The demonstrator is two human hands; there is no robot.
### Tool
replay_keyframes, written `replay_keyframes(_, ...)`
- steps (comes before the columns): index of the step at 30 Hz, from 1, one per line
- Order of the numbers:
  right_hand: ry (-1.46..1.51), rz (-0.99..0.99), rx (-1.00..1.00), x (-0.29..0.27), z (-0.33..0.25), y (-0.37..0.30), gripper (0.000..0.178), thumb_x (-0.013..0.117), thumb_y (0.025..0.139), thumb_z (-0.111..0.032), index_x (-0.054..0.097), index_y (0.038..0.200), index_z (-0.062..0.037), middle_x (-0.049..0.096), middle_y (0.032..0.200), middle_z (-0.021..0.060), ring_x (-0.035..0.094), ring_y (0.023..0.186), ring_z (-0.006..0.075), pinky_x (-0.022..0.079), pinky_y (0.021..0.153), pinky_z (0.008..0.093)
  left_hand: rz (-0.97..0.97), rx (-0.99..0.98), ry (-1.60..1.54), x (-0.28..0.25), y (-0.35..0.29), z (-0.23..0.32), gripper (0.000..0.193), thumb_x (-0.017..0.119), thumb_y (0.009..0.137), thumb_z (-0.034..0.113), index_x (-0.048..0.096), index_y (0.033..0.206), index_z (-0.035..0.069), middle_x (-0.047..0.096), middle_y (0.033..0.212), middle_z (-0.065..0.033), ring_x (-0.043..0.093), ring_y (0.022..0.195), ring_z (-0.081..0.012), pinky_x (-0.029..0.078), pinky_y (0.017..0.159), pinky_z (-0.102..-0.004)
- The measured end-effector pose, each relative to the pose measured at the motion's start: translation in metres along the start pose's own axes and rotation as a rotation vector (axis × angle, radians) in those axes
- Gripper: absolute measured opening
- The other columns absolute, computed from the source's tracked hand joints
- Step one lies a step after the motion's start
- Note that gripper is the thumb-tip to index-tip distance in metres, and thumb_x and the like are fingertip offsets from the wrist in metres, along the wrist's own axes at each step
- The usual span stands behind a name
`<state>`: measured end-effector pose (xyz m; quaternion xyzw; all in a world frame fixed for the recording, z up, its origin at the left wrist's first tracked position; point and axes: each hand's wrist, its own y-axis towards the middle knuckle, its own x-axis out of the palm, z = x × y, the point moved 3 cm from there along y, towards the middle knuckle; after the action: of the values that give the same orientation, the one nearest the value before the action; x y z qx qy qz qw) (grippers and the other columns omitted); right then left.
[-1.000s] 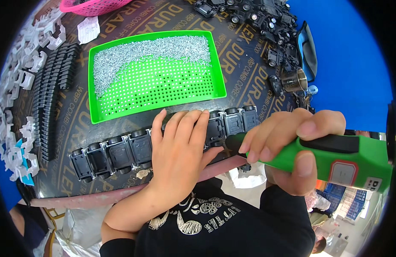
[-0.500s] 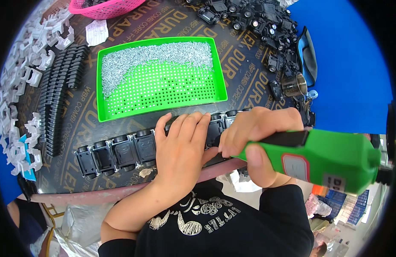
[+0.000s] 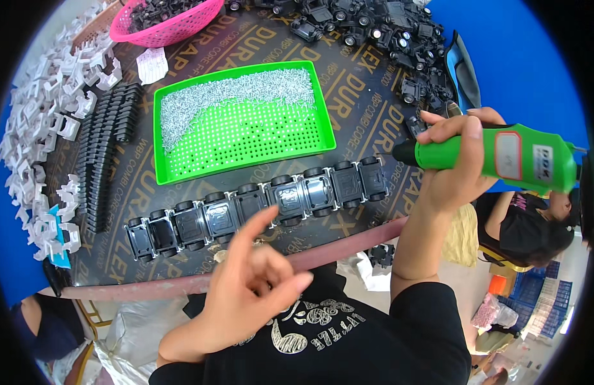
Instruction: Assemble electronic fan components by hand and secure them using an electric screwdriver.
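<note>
A row of several black toy car chassis (image 3: 250,203) lies on the dark board, undersides up and side by side. My left hand (image 3: 252,282) is off the row, just in front of its middle. Its index finger points forward, the thumb stands apart, and it holds nothing. My right hand (image 3: 461,138) is wrapped round a green electric screwdriver (image 3: 502,154), raised near the right end of the row. The tool lies almost level, its black nose and thin bit pointing left above the last chassis. A green perforated tray (image 3: 245,138) behind the row holds silver screws (image 3: 239,86).
White plastic parts (image 3: 34,141) heap at the left, beside stacked black parts (image 3: 107,151). A pink basket (image 3: 172,29) of black pieces stands at the back. Black toy cars (image 3: 374,29) pile at the back right. Another person (image 3: 522,224) sits beyond my right arm.
My left hand has lifted off the row and drawn back toward me. My right hand has carried the screwdriver up and to the right, uncovering the row's right end.
</note>
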<state>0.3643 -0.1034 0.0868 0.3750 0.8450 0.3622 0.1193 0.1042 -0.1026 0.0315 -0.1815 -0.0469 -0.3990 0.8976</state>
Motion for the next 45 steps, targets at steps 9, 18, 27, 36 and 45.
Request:
replay_keyframes(9,-0.156,0.031,0.020,-0.002,0.019,-0.013,0.013,0.050,0.091,-0.004,0.044,0.095,0.0067,0.054,0.061,0.0130,0.055,0.046,0.0184,0.060,0.062,0.0410,-0.071,-0.182,-0.485,0.013,0.002,-0.011,0.102,0.062,0.091,0.000,-0.018,0.152,0.017,0.058,0.103,-0.0125,0.059,0.074,-0.0104,0.052,0.054,-0.0208)
replay_keyframes(18,-0.142,-0.009,-0.024,-0.001,0.025,-0.017,0.011,0.052,0.090,-0.002,0.047,0.095,0.0069,0.057,0.063,0.0125,0.057,0.050,0.0169,0.060,0.062,0.0373,0.014,-0.077,-0.390,0.020,0.008,-0.013,0.095,0.061,0.091,-0.001,-0.009,0.153,0.014,0.051,0.110,-0.0119,0.059,0.082,-0.0109,0.054,0.052,-0.0208)
replay_keyframes(27,-0.087,0.029,0.014,0.002,0.026,-0.019,0.015,0.055,0.090,-0.004,0.048,0.098,0.0060,0.058,0.060,0.0111,0.058,0.051,0.0154,0.059,0.061,0.0353,-0.035,-0.088,-0.453,0.019,0.011,-0.015,0.096,0.063,0.089,-0.001,-0.007,0.153,0.015,0.050,0.112,-0.0123,0.061,0.082,-0.0123,0.055,0.051,-0.0216)
replay_keyframes(36,-0.090,0.045,-0.005,0.002,0.024,-0.019,0.011,0.056,0.089,-0.005,0.051,0.086,0.0046,0.055,0.061,0.0116,0.055,0.048,0.0148,0.060,0.061,0.0368,-0.023,-0.066,-0.391,0.016,0.011,-0.018,0.093,0.067,0.088,0.002,0.002,0.153,0.013,0.051,0.110,-0.0103,0.060,0.079,-0.0103,0.051,0.051,-0.0202)
replay_keyframes(45,-0.103,0.061,-0.042,-0.004,0.003,-0.004,0.020,0.052,0.090,-0.007,0.043,0.101,0.0076,0.054,0.060,0.0138,0.055,0.046,0.0196,0.059,0.062,0.0402,0.378,0.697,1.253,0.043,0.039,-0.008,0.066,0.079,0.066,0.027,0.059,0.125,0.006,0.054,0.117,-0.0088,0.054,0.098,-0.0262,0.048,0.077,-0.0375)
